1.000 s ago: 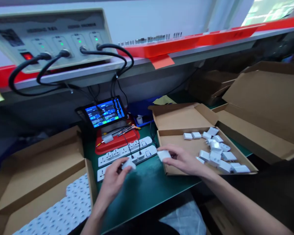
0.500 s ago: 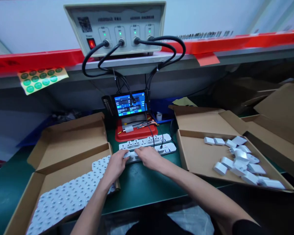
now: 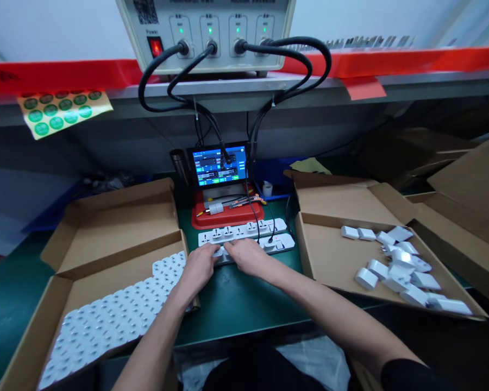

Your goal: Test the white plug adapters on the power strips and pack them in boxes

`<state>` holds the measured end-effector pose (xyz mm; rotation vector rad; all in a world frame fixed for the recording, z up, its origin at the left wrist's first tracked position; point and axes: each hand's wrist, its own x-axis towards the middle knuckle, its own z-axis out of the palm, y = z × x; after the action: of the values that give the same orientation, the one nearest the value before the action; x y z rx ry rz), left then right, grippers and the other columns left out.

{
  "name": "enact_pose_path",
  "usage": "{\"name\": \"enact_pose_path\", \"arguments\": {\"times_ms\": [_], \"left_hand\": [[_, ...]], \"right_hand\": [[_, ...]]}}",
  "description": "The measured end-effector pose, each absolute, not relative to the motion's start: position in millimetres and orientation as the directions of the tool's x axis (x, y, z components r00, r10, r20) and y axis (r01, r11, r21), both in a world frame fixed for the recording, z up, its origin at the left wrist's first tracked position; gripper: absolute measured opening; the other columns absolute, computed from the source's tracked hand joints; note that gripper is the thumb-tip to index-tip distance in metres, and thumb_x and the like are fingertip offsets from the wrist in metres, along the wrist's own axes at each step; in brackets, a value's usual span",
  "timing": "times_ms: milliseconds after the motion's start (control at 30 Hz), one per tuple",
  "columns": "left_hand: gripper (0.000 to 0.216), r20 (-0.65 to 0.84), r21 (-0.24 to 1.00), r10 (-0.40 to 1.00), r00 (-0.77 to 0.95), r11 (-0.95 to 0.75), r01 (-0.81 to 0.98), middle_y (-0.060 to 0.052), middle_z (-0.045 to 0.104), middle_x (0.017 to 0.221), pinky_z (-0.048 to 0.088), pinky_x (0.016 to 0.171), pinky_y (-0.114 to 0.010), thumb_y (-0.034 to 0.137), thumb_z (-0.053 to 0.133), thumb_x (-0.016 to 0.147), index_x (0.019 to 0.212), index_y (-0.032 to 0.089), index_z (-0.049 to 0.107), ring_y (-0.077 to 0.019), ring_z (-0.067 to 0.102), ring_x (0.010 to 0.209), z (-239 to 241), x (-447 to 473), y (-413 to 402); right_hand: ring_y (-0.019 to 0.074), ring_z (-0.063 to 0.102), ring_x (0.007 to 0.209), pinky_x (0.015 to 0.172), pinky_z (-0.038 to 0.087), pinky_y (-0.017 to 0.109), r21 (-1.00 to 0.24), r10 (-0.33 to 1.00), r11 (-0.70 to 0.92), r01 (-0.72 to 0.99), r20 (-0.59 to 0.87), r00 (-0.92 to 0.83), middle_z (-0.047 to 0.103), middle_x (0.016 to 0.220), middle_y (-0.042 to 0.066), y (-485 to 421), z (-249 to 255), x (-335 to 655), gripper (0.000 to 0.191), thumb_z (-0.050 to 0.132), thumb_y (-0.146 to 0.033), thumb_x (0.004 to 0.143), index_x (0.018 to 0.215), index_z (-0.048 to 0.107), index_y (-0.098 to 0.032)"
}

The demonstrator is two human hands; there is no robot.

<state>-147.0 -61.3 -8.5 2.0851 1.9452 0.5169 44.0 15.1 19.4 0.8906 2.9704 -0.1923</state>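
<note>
Both my hands are over the front white power strip (image 3: 283, 244), side by side. My left hand (image 3: 200, 266) has its thumb and fingers closed at a small white charger (image 3: 218, 253) by the strip's left end; whether it is fully seated is hidden. My right hand (image 3: 244, 255) bends over the sockets just to the right, fingers curled down and pressed together; what they hold is hidden beneath them. A rear power strip (image 3: 244, 230) lies parallel behind, with sockets facing up. Black cables run down to plugs at the front strip's right part.
At left, an open cardboard box (image 3: 118, 260) holds rows of white chargers (image 3: 118, 315), prongs up. Another open box (image 3: 330, 260) at right contains loose white chargers (image 3: 399, 271). Behind the strips, a lit screen (image 3: 220, 165) stands by a red tray (image 3: 204, 220). A tester (image 3: 224, 54) with cables sits on the shelf.
The camera view has tilted and shifted slightly. My left hand has moved a little closer to the right hand, at the charger; my right hand stays over the front strip.
</note>
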Motion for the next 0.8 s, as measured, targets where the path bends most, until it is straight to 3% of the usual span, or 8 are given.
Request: {"name": "enact_pose_path", "arguments": {"times_ms": [100, 200, 300, 400, 467, 633, 700, 800], "left_hand": [[0.03, 0.076, 0.384, 0.996, 0.048, -0.073, 0.92, -0.009, 0.075, 0.118, 0.051, 0.091, -0.036, 0.015, 0.059, 0.095, 0.121, 0.022, 0.071, -0.0273, 0.069, 0.109, -9.1, -146.7, -63.8], [0.031, 0.112, 0.357, 0.991, 0.068, -0.104, 0.928, -0.01, 0.074, 0.122, 0.05, 0.098, -0.039, 0.019, 0.062, 0.095, 0.125, 0.022, 0.07, -0.0292, 0.067, 0.113, -7.2, -149.6, -67.5], [0.033, 0.245, 0.334, 0.966, 0.081, -0.163, 0.928, -0.011, 0.071, 0.127, 0.049, 0.101, -0.042, 0.025, 0.063, 0.097, 0.129, 0.022, 0.068, -0.0303, 0.063, 0.116, -1.2, -143.8, -66.7], [0.028, 0.346, 0.363, 0.935, 0.074, -0.206, 0.909, -0.011, 0.071, 0.119, 0.049, 0.098, -0.042, 0.03, 0.061, 0.1, 0.125, 0.021, 0.069, -0.0293, 0.062, 0.111, 5.3, -117.8, -55.2], [0.024, 0.345, 0.4, 0.934, 0.095, -0.238, 0.885, -0.01, 0.072, 0.11, 0.049, 0.095, -0.041, 0.03, 0.062, 0.099, 0.12, 0.019, 0.071, -0.0282, 0.063, 0.106, 7.1, -91.0, -41.2], [0.008, 0.255, 0.486, 0.961, 0.105, -0.221, 0.845, -0.008, 0.072, 0.093, 0.048, 0.084, -0.036, 0.02, 0.068, 0.093, 0.097, 0.019, 0.074, -0.0241, 0.065, 0.091, 2.1, -33.4, -3.1], [0.007, 0.248, 0.523, 0.964, 0.094, -0.215, 0.825, -0.006, 0.071, 0.089, 0.047, 0.082, -0.034, 0.017, 0.067, 0.092, 0.087, 0.019, 0.072, -0.0227, 0.065, 0.087, 1.8, -25.3, 3.8], [0.009, 0.312, 0.617, 0.948, 0.065, -0.254, 0.744, -0.005, 0.072, 0.089, 0.047, 0.083, -0.033, 0.018, 0.065, 0.092, 0.086, 0.02, 0.072, -0.0207, 0.065, 0.087, 7.9, -32.7, -0.5]], "right_hand": [[0.0288, 0.073, 0.093, 0.079, 0.05, 0.034, -0.136, 0.531, 0.836, 0.532, -0.047, -0.846, 0.075, 0.11, 0.014, 13.2, 21.5, 50.0, 0.034, 0.051, -0.011, 0.097, 0.129, 0.059, -0.017], [0.0257, 0.071, 0.092, 0.077, 0.047, 0.031, -0.183, 0.56, 0.821, 0.541, 0.071, -0.826, 0.073, 0.116, 0.013, 16.4, 32.0, 77.7, 0.03, 0.054, -0.021, 0.101, 0.131, 0.06, -0.02], [0.0236, 0.069, 0.09, 0.076, 0.043, 0.03, -0.223, 0.662, 0.749, 0.625, 0.188, -0.726, 0.075, 0.103, 0.01, 30.5, 44.8, 123.2, 0.02, 0.052, -0.031, 0.106, 0.107, 0.068, -0.019], [0.0226, 0.067, 0.082, 0.072, 0.039, 0.029, -0.247, 0.758, 0.651, 0.718, 0.16, -0.632, 0.073, 0.084, 0.009, 51.9, 46.4, 163.0, 0.028, 0.058, -0.035, 0.104, 0.085, 0.07, -0.018], [0.0221, 0.067, 0.079, 0.068, 0.037, 0.028, -0.305, 0.787, 0.61, 0.731, 0.131, -0.603, 0.074, 0.083, 0.008, 64.9, 37.0, 176.1, 0.022, 0.068, -0.034, 0.098, 0.083, 0.072, -0.019], [0.0182, 0.065, 0.077, 0.068, 0.038, 0.025, -0.572, 0.765, 0.589, 0.571, 0.167, -0.622, 0.073, 0.081, 0.002, 80.8, 2.0, 174.2, 0.002, 0.075, -0.021, 0.089, 0.087, 0.074, -0.019], [0.0175, 0.064, 0.076, 0.069, 0.04, 0.026, -0.615, 0.76, 0.595, 0.518, 0.223, -0.61, 0.073, 0.08, 0.002, 81.5, -2.8, 173.0, 0.006, 0.073, -0.02, 0.09, 0.085, 0.074, -0.018], [0.0171, 0.063, 0.074, 0.069, 0.041, 0.026, -0.66, 0.773, 0.59, 0.465, 0.295, -0.561, 0.073, 0.081, 0.002, 78.5, 3.0, 172.6, 0.008, 0.071, -0.023, 0.092, 0.087, 0.073, -0.018]]}}
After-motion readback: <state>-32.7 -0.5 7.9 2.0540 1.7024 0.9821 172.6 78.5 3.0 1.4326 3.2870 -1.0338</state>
